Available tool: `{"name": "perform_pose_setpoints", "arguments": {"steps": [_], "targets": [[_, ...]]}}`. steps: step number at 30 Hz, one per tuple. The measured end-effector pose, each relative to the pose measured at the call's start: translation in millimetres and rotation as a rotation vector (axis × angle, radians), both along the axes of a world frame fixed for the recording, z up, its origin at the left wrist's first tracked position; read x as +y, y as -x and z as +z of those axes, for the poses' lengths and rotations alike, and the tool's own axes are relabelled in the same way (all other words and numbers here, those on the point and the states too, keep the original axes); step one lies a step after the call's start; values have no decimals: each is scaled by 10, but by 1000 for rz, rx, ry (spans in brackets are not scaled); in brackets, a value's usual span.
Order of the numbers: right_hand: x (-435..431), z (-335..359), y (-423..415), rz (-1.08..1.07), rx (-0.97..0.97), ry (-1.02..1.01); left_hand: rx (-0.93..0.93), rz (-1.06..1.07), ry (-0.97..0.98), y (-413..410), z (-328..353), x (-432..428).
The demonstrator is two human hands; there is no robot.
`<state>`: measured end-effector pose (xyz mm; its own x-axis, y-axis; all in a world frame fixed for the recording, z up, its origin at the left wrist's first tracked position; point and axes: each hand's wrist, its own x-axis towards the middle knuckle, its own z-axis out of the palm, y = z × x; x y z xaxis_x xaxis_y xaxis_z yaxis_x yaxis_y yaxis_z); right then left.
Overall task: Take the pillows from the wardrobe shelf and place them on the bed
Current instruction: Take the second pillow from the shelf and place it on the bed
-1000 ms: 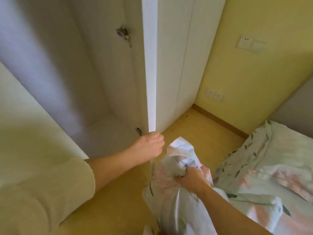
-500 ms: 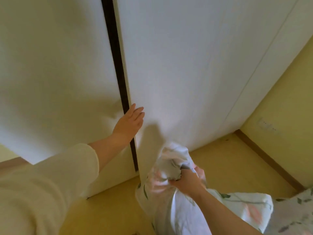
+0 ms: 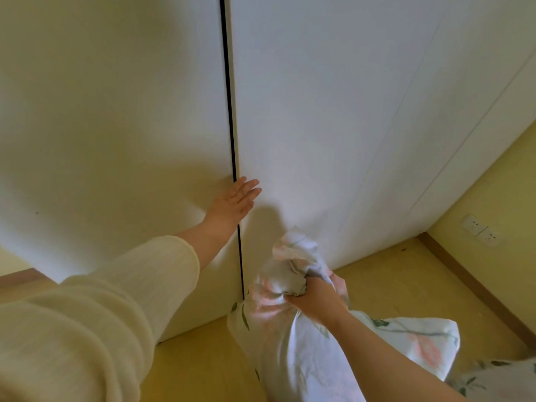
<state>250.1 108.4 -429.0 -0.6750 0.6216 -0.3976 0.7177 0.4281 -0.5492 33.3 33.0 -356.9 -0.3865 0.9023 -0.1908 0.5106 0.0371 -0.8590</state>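
White wardrobe doors (image 3: 319, 111) fill most of the view, flat and without handles, with a narrow dark gap (image 3: 230, 126) running straight down between the two nearest panels. A fainter seam marks a further door to the right. The doors stand shut or nearly so; nothing of the inside shows. Below them lies a yellow wooden floor (image 3: 406, 285), and at the right a pale yellow wall (image 3: 499, 192) meets it along a brown skirting board (image 3: 475, 288). A double white wall socket (image 3: 480, 230) sits low on that wall. At the bottom right corner a patch of floral bedding (image 3: 499, 378) edges into view.

The left hand (image 3: 233, 203), on an arm in a cream ribbed sleeve (image 3: 121, 300), is spread flat with fingers straight, palm against the doors right at the dark gap, grasping nothing.

The right hand (image 3: 316, 301) is clenched around a bunched corner of the pillow (image 3: 319, 352), which hangs low in front of the wardrobe, above the floor and off the bed. Its case is white with pink blossoms and thin green leaves and stems; the fabric is twisted into a crumpled peak above the fist and falls in soft folds below it, the far corner jutting out toward the bedding.
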Motion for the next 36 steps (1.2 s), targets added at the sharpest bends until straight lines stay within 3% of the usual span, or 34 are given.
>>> {"name": "perform_pose_setpoints", "arguments": {"steps": [14, 16, 20, 26, 32, 36], "targets": [[93, 107, 424, -2, -42, -58, -5, -99, -1, 377, -15, 41], [99, 118, 434, 0, -41, -60, -223, -73, -53, 321, -3, 38], [106, 112, 447, 44, -43, -49, -904, 20, -193, -41, -9, -12], [104, 150, 496, 234, -40, -25, -1317, 190, -303, -495, -253, 13], [275, 244, 326, 415, -61, 38, -1179, 444, -269, -884, -297, 80], [536, 362, 186, 561, -131, -63, -1120, 432, -352, -1049, -253, 44]]}}
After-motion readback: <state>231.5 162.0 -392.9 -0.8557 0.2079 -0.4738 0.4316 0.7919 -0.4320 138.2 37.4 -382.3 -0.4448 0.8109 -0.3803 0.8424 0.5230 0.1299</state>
